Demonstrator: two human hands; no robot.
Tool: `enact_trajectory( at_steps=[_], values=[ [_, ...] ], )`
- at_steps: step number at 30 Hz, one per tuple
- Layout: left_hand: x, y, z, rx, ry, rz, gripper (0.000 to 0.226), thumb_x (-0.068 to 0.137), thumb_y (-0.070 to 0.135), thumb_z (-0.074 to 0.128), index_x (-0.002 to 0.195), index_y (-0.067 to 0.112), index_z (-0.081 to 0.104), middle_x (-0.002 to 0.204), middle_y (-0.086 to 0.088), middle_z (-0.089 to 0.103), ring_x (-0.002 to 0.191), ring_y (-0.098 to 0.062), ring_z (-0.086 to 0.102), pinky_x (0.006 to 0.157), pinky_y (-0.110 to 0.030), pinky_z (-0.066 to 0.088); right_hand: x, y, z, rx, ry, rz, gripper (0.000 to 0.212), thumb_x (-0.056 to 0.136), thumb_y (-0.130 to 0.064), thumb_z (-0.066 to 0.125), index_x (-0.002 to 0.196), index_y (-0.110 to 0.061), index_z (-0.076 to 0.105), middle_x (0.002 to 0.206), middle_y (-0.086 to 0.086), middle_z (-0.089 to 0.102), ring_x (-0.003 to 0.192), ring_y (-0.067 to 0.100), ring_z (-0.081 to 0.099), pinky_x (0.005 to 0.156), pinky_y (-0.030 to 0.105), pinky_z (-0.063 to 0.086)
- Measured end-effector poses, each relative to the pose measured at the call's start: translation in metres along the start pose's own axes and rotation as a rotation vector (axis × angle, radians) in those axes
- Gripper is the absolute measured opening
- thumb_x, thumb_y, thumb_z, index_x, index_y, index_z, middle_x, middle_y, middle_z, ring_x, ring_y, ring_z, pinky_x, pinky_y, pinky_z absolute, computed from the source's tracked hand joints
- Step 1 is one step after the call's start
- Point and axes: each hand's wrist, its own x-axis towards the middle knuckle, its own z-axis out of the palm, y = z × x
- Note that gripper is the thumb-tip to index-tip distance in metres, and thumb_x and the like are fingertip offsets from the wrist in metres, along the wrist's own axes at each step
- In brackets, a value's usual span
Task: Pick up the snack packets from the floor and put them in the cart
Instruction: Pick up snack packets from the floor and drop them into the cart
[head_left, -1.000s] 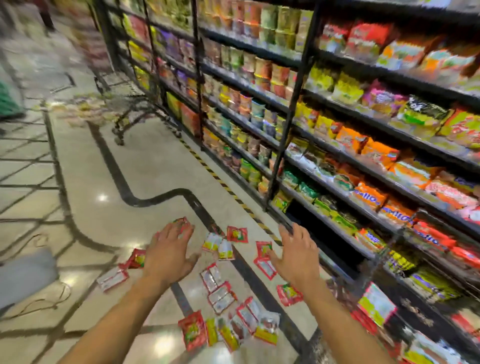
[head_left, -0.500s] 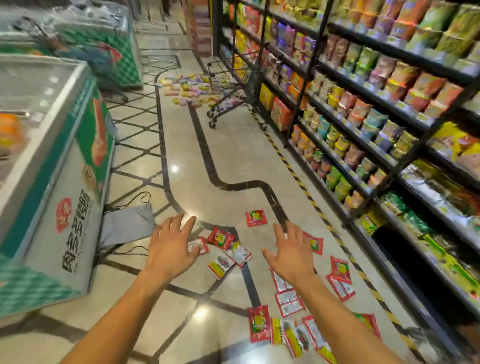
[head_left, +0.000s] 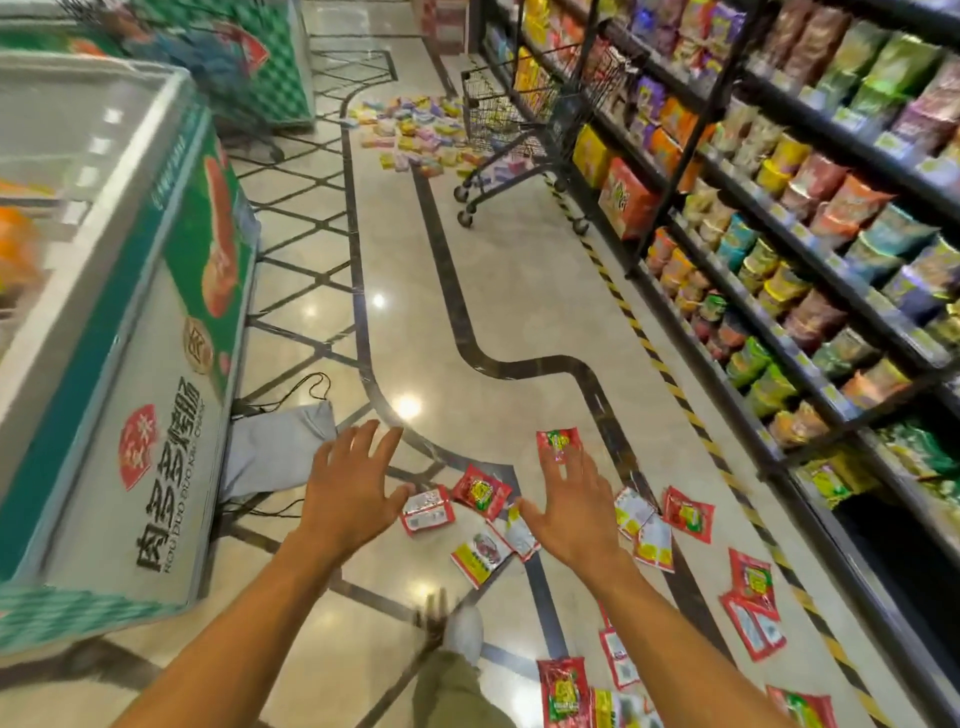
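Above the tiled floor (head_left: 467, 291), reaching forward with left hand (head_left: 348, 499) and right hand (head_left: 576, 512), both spread wide, gripping nothing, over red snack packets (head_left: 480, 491) strewn along the dark stripe (head_left: 457, 322) toward the shelves (head_left: 779, 249) at right. Far down the aisle, well apart from both hands, parked against the shelving: wire cart (head_left: 511, 130), a heap of pastel packets (head_left: 415, 130) beside it. At left, hemmed by a chest freezer (head_left: 156, 322), grey cloth bag (head_left: 283, 447) at its foot.
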Motion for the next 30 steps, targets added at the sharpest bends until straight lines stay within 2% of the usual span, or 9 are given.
enact_trajectory(
  at_steps=[5, 8, 11, 13, 15, 23, 26, 30],
  values=[
    [0.112, -0.02, 0.025, -0.001, -0.06, 0.017, 0.082, 0.089, 0.073, 0.044, 0.158, 0.033, 0.026, 0.166, -0.006, 0.03, 0.152, -0.033, 0.028, 0.122, -0.056, 0.025, 0.109, 0.0, 0.031, -0.039, -0.085, 0.017, 0.083, 0.095, -0.074, 0.039, 0.162, -0.027, 0.022, 0.171, 0.013, 0.019, 0.157, 0.037, 0.018, 0.121, 0.052, 0.03],
    [0.17, -0.025, 0.054, -0.008, -0.109, 0.042, 0.083, 0.086, 0.072, 0.04, 0.157, 0.031, 0.032, 0.164, -0.008, 0.035, 0.15, -0.035, 0.034, 0.119, -0.056, 0.028, 0.169, 0.004, 0.057, -0.048, -0.098, 0.032, 0.081, 0.093, -0.074, 0.042, 0.157, -0.024, 0.037, 0.163, 0.017, 0.036, 0.15, 0.041, 0.035, 0.114, 0.054, 0.041],
    [0.225, -0.031, 0.103, 0.008, -0.149, 0.068, 0.079, 0.085, 0.066, 0.056, 0.153, 0.029, 0.039, 0.158, -0.008, 0.045, 0.143, -0.034, 0.043, 0.112, -0.055, 0.037, 0.225, 0.009, 0.095, -0.008, -0.143, 0.065, 0.076, 0.089, -0.066, 0.054, 0.149, -0.02, 0.046, 0.153, 0.02, 0.046, 0.142, 0.044, 0.045, 0.104, 0.056, 0.049],
    [0.263, -0.035, 0.146, -0.008, -0.196, 0.082, 0.078, 0.085, 0.063, 0.06, 0.152, 0.029, 0.04, 0.156, -0.008, 0.046, 0.141, -0.034, 0.044, 0.11, -0.055, 0.039, 0.258, 0.014, 0.126, -0.004, -0.166, 0.087, 0.075, 0.092, -0.065, 0.054, 0.151, -0.02, 0.043, 0.156, 0.019, 0.042, 0.145, 0.042, 0.04, 0.109, 0.055, 0.045],
    [0.296, -0.038, 0.193, -0.024, -0.219, 0.092, 0.076, 0.086, 0.065, 0.057, 0.151, 0.028, 0.041, 0.154, -0.009, 0.047, 0.139, -0.036, 0.046, 0.109, -0.055, 0.039, 0.291, 0.02, 0.163, 0.004, -0.187, 0.086, 0.077, 0.092, -0.065, 0.051, 0.153, -0.02, 0.041, 0.158, 0.018, 0.041, 0.146, 0.04, 0.037, 0.111, 0.054, 0.042],
    [0.392, -0.058, 0.427, -0.055, -0.379, 0.102, 0.079, 0.088, 0.062, 0.059, 0.156, 0.032, 0.03, 0.161, -0.006, 0.038, 0.147, -0.032, 0.034, 0.117, -0.053, 0.028, 0.399, 0.067, 0.371, 0.067, -0.273, 0.18, 0.083, 0.081, -0.058, 0.053, 0.15, -0.012, 0.046, 0.141, 0.02, 0.052, 0.13, 0.043, 0.048, 0.097, 0.051, 0.048],
    [0.411, -0.069, 0.532, -0.069, -0.419, 0.106, 0.079, 0.087, 0.06, 0.062, 0.154, 0.031, 0.033, 0.16, -0.005, 0.038, 0.146, -0.031, 0.035, 0.116, -0.051, 0.029, 0.431, 0.088, 0.465, 0.061, -0.329, 0.174, 0.08, 0.088, -0.056, 0.06, 0.154, -0.015, 0.04, 0.15, 0.018, 0.045, 0.137, 0.04, 0.042, 0.102, 0.049, 0.044],
    [0.423, -0.083, 0.669, -0.073, -0.469, 0.104, 0.08, 0.082, 0.059, 0.067, 0.149, 0.03, 0.035, 0.155, -0.005, 0.042, 0.142, -0.031, 0.039, 0.112, -0.05, 0.034, 0.467, 0.114, 0.595, 0.025, -0.382, 0.138, 0.084, 0.089, -0.061, 0.059, 0.157, -0.019, 0.032, 0.157, 0.015, 0.038, 0.142, 0.038, 0.036, 0.106, 0.051, 0.043]
  ],
)
